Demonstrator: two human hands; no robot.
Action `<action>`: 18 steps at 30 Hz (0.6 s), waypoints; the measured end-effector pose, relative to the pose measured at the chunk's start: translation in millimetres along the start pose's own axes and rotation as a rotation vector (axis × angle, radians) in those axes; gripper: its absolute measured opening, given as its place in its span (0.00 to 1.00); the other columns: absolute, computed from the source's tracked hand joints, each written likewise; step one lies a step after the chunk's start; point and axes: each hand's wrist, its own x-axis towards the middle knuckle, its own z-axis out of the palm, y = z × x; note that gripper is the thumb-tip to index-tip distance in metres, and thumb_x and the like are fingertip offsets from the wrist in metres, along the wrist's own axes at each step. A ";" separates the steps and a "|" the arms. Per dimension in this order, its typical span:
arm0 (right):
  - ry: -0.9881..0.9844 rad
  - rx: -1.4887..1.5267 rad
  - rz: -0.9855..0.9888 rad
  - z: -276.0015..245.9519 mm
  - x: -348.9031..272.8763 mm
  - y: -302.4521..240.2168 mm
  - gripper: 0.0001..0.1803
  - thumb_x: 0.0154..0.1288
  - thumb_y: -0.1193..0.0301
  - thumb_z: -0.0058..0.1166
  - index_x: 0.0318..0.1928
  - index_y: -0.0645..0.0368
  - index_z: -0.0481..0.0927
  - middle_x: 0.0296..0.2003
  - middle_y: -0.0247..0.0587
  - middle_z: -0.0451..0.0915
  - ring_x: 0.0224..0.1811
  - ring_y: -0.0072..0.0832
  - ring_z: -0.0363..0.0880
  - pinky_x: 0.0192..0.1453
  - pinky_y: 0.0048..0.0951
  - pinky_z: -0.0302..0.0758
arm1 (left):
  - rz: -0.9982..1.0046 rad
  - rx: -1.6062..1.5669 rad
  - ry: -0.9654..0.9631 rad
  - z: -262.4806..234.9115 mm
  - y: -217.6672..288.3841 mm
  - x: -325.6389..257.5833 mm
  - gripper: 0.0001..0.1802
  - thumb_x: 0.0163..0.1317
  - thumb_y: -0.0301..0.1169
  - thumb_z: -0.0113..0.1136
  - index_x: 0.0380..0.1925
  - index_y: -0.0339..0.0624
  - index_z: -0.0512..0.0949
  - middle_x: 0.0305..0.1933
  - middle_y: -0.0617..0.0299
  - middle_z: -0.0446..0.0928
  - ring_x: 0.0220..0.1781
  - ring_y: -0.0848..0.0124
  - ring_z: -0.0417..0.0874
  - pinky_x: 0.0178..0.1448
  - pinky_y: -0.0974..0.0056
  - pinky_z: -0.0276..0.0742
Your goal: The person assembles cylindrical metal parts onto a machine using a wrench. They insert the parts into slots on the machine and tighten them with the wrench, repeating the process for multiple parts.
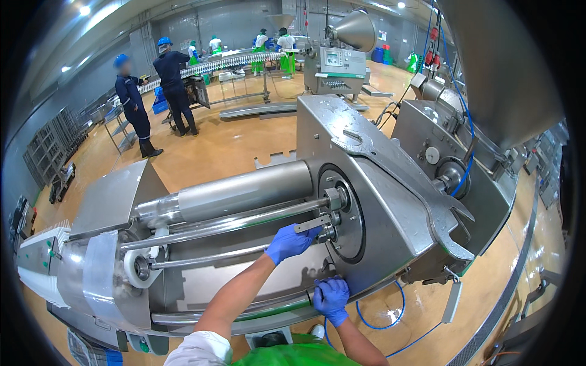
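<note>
Blue gloves cover both of my hands. My left hand [289, 243] is closed on a flat metal bar [312, 224] with small holes, held up against the fittings on a round steel flange [355, 213]. A large hex nut [332, 200] sits just above the bar, at the end of a thick polished rod [244, 219]. Below that, a thinner rod [207, 256] runs left to a white ring bearing [139, 267]. My right hand [331, 299] is lower and to the right, its fingers curled over the end of the front steel rail [232, 315].
A steel housing [372, 195] with a forked plate [421, 201] rises at right, beside a large hopper [506, 73]. Blue hose [381, 323] loops on the floor. Two people in dark coveralls [174, 79] stand far left; others in green aprons work behind a conveyor [226, 63].
</note>
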 end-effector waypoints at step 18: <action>-0.004 0.012 -0.011 2.4 -1.0 -1.1 0.08 0.50 0.69 0.58 0.34 0.49 0.82 0.31 0.35 0.77 0.37 0.36 0.75 0.51 0.41 0.71 | 0.104 0.080 0.306 1.9 8.8 -7.3 0.32 0.65 0.57 0.52 0.53 0.40 0.75 0.32 0.48 0.82 0.36 0.48 0.83 0.40 0.50 0.79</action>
